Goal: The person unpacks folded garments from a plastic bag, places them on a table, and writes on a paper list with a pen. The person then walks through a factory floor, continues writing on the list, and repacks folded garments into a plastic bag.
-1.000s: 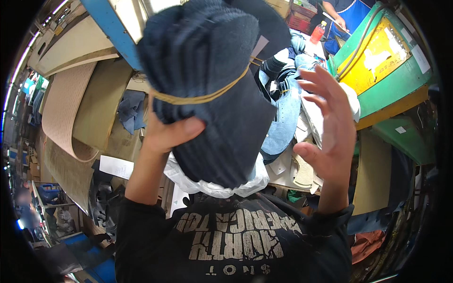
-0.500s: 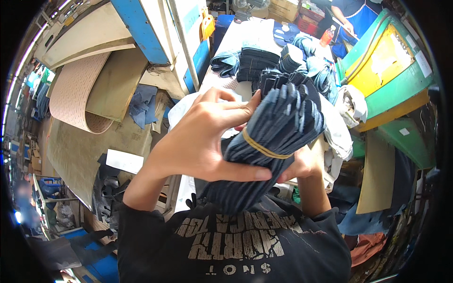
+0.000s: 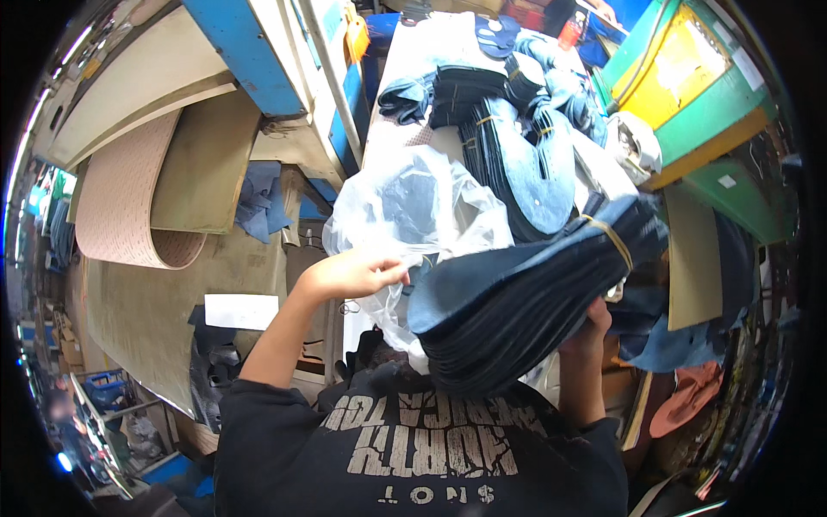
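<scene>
My right hand [image 3: 596, 320] grips a thick bundle of dark blue denim cut pieces [image 3: 517, 297] from below, most of its fingers hidden behind the stack. A yellow rubber band circles the bundle's right end, and its rounded left end points toward my chest. My left hand [image 3: 357, 274] is raised left of the bundle, fingers curled together in front of a clear plastic bag [image 3: 413, 194]. Whatever they pinch, if anything, is too small to tell. Beyond the held bundle, another banded stack of U-shaped denim pieces [image 3: 538, 177] rests on the table.
Further dark denim stacks [image 3: 465, 93] and crumpled blue denim [image 3: 405, 97] lie at the table's far end. A green and yellow machine [image 3: 680, 77] stands to the right, a blue and white frame post [image 3: 250, 60] to the left. White paper [image 3: 241, 311] lies on the left board [image 3: 146, 302].
My left hand has let go of the bundle and moved down and left. The bundle has swung right and lies more level in my right hand, uncovering the plastic bag and the stack behind.
</scene>
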Motion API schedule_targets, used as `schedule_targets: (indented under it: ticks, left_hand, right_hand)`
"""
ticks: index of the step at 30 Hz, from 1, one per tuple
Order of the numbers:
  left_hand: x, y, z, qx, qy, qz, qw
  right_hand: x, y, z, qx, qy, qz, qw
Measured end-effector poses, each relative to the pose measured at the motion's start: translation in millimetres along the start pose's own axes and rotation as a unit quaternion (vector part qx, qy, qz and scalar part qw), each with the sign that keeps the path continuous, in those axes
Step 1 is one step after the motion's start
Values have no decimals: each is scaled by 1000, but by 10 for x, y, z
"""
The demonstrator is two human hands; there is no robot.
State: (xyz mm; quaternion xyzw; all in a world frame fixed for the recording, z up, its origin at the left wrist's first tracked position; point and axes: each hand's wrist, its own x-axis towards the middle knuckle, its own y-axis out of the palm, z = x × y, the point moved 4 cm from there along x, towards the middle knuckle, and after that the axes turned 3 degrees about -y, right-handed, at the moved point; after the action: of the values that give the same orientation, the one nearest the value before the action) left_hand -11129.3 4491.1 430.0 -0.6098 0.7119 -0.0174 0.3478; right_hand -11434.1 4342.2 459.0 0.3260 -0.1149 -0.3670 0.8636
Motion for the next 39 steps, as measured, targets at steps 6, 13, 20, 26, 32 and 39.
schedule_targets:
  ticks: [6,13,20,26,32,39]
  left_hand:
    - [502,216,503,425,66,-286,856]
    - [-24,-353,536,571,177,-415,686]
    - [-1107,-409,158,284,224,-517,776]
    - [-1412,-413,292,-172,33,-330,927]
    - [-1446,-393,180,-506,156,-277,802]
    - [-1449,-300,-274,-448,315,-232,804]
  right_hand:
    - [0,711,-681,75,176,-36,981]
    - [14,594,-1213,86,86,-141,983]
    - [218,561,-964,47,17,-221,974]
    - [211,917,-767,91,-54,-192,976]
    - [131,1043,-1004,32,-118,-236,964]
    - [374,1138,-1378,-14,24,-216,976]
